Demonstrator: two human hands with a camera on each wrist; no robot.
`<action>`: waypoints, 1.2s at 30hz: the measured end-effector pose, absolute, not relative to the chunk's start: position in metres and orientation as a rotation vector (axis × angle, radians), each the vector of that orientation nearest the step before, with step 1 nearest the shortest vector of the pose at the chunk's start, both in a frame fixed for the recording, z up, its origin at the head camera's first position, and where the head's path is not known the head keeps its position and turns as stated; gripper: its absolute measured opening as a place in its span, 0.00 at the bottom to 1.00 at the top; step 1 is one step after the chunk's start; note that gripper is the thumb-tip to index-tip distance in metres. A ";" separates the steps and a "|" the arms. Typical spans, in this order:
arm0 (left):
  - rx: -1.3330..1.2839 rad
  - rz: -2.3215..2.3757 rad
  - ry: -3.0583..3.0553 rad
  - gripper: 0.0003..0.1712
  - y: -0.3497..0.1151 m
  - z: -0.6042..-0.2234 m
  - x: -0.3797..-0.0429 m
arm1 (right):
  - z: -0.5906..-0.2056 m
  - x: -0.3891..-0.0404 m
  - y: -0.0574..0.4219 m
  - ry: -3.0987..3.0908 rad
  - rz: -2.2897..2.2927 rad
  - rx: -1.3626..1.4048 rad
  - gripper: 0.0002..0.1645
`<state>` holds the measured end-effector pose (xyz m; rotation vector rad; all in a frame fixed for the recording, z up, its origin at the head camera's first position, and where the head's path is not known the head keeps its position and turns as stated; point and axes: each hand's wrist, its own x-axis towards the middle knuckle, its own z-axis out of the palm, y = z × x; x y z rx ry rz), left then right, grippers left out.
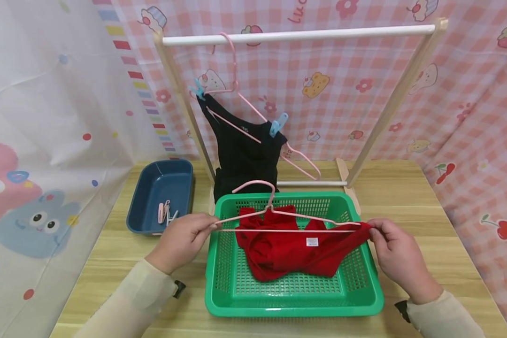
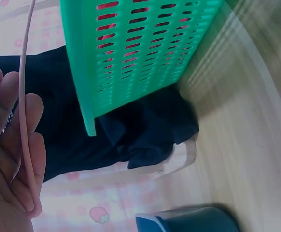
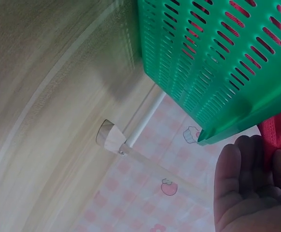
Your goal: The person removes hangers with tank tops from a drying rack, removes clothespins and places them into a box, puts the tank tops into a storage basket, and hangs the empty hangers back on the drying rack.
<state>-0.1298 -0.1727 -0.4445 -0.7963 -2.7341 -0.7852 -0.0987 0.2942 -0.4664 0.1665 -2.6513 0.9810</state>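
Note:
A pink clothes hanger [image 1: 287, 230] spans between my hands above a green basket [image 1: 293, 307]. Its left end is gripped by my left hand [image 1: 185, 239]; in the left wrist view the hanger's wire [image 2: 24, 125] runs across the curled fingers. My right hand [image 1: 399, 253] pinches one strap of a red garment [image 1: 287, 256], at the hanger's right end. That strap lies over the hanger's right corner, while the rest of the garment hangs and bunches inside the basket. A white label [image 1: 311, 241] shows on it. In the right wrist view red cloth [image 3: 278, 130] sits between thumb and fingers.
Behind the basket stands a rack with a white rail [image 1: 321, 35] and wooden posts [image 1: 395, 103]. A black garment [image 1: 249, 145] hangs there on a pink hanger, held by blue clips [image 1: 279, 124]. A blue tray [image 1: 162, 173] at left holds several clothespins [image 1: 165, 212].

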 end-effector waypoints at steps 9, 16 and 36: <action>-0.790 -0.774 -2.741 0.11 -0.174 -0.439 -0.131 | -0.468 -0.100 0.294 -2.653 0.949 0.168 0.07; -0.805 -0.758 -2.726 0.10 -0.177 -0.437 -0.132 | -0.468 -0.100 0.294 -2.667 0.932 0.168 0.07; -0.791 -0.913 -2.680 0.10 -0.181 -0.440 -0.136 | -0.473 -0.100 0.293 -2.691 0.973 0.211 0.09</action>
